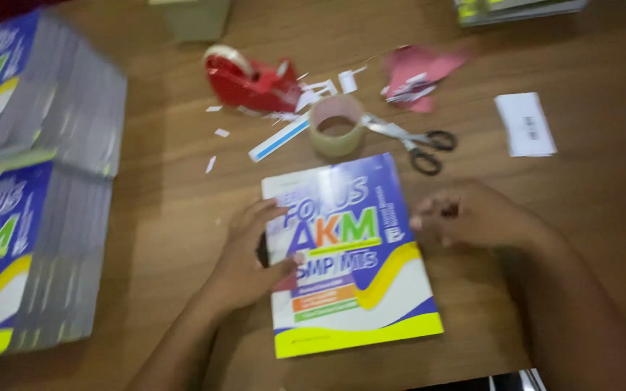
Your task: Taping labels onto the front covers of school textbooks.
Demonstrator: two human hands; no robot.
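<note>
My left hand [244, 253] lies flat, fingers spread, pinning the book [353, 253] by its left edge on the table [168, 203]. My right hand [472, 217], loosely curled and holding nothing, hovers at its right edge. I judge I'm squaring it; tape roll [336, 127] and scissors [418, 141] wait just beyond.

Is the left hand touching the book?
Touching. The head view shows the left hand lying on the left edge of the book, its fingers and thumb spread over the cover.
</note>
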